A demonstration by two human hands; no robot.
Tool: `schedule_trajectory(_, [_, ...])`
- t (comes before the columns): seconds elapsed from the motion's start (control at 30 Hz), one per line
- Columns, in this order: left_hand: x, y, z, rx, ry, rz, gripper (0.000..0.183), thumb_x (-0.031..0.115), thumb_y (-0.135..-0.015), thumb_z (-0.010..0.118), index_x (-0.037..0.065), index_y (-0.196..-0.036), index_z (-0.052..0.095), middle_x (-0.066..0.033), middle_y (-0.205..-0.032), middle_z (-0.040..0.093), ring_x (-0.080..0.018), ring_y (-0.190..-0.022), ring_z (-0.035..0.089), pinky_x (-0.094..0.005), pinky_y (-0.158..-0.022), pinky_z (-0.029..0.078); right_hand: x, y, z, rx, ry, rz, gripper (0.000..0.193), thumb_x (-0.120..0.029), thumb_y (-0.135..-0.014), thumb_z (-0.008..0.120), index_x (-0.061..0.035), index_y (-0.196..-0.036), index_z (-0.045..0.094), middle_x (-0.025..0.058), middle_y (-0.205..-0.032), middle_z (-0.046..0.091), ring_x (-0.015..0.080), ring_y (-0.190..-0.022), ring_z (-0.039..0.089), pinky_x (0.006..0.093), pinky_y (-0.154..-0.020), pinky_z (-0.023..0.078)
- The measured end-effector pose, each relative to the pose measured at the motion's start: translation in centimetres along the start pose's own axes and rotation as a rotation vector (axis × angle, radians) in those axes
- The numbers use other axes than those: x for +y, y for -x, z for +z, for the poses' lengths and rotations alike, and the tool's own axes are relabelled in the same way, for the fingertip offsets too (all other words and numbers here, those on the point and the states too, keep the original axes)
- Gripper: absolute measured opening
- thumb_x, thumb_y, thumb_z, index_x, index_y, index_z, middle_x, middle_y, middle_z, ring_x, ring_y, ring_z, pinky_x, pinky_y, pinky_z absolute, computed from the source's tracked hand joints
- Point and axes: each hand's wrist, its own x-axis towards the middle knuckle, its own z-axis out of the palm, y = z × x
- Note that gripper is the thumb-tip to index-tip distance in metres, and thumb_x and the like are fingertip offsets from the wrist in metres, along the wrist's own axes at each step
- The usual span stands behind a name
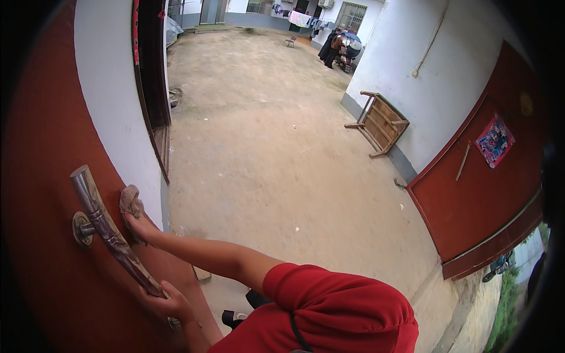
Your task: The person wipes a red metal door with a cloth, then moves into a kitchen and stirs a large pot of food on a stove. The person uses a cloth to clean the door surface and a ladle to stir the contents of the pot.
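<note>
On the left is a red-brown door (41, 194) with a long, curved, shiny metal pull handle (112, 232). My left hand (170, 303) is closed around the lower end of that handle. Beyond it, my right hand (140, 226) presses a crumpled greyish-brown cloth (130, 201) against the door near its edge. The right arm stretches across from a red sleeve. Parts of the right fingers are hidden behind the cloth and the hand itself.
Another red door (488, 170) stands at the right, bearing a colourful picture. An overturned wooden table (384, 125) leans against the white wall. Far back, people (338, 48) bend near hanging laundry (299, 19) and a small chair (290, 41). A dark doorway (154, 88) lies beyond the left door.
</note>
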Motion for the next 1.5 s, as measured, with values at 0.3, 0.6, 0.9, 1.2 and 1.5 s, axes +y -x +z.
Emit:
schedule_trajectory(0.3, [0.5,0.9,0.1,-0.011,-0.08,0.028,0.053,0.006,-0.089,0.061,-0.007,-0.135,0.038,-0.0233,-0.12,0.054,-0.0316,-0.1,0.061,-0.0377,-0.084,0.05,17.6,0.4,-3.9,0.044,-0.234,0.681,0.075,-0.057,-0.098,0.037,-0.0034,-0.15,0.031,0.0127,-0.146,0.046,0.0264,-0.133,0.044,0.0371,-0.111,0.031])
schedule_trajectory(0.6, [1.2,0.2,0.2,-0.03,-0.043,0.031,0.052,0.005,-0.091,0.06,-0.008,-0.135,0.036,-0.0214,-0.114,0.056,-0.0265,-0.089,0.061,-0.0359,-0.079,0.051,18.7,0.7,-4.3,-0.097,-0.603,1.006,0.081,-0.069,-0.093,0.035,-0.0093,-0.147,0.04,0.0091,-0.147,0.047,0.0279,-0.131,0.046,0.0465,-0.111,0.03])
schedule_trajectory(0.9, [0.1,0.8,0.8,-0.021,-0.149,-0.063,0.054,0.005,-0.09,0.062,-0.011,-0.133,0.033,-0.0201,-0.111,0.055,-0.0251,-0.093,0.06,-0.0359,-0.08,0.051,13.9,-5.7,-2.9,0.241,-0.022,-0.108,0.067,-0.046,-0.099,0.048,-0.0045,-0.15,0.032,0.017,-0.15,0.041,0.0271,-0.141,0.035,0.0337,-0.115,0.026])
schedule_trajectory(1.2, [0.1,1.2,0.4,0.045,0.037,-0.172,0.058,-0.002,-0.084,0.064,-0.008,-0.128,0.026,-0.0159,-0.114,0.048,-0.0159,-0.093,0.05,-0.0269,-0.084,0.044,33.3,-0.4,-5.6,0.117,-0.24,0.897,0.084,-0.063,-0.098,0.033,0.0049,-0.147,0.032,0.018,-0.15,0.039,0.0292,-0.137,0.04,0.0369,-0.112,0.031])
schedule_trajectory(1.5, [-0.8,1.1,-0.1,-0.005,-0.041,-0.137,0.057,0.0,-0.086,0.063,-0.01,-0.13,0.028,-0.0169,-0.116,0.049,-0.017,-0.093,0.052,-0.0271,-0.083,0.046,26.0,0.5,-4.5,0.1,-0.729,1.187,0.078,-0.064,-0.098,0.03,-0.004,-0.148,0.036,0.0124,-0.153,0.038,0.0317,-0.139,0.037,0.0472,-0.116,0.025])
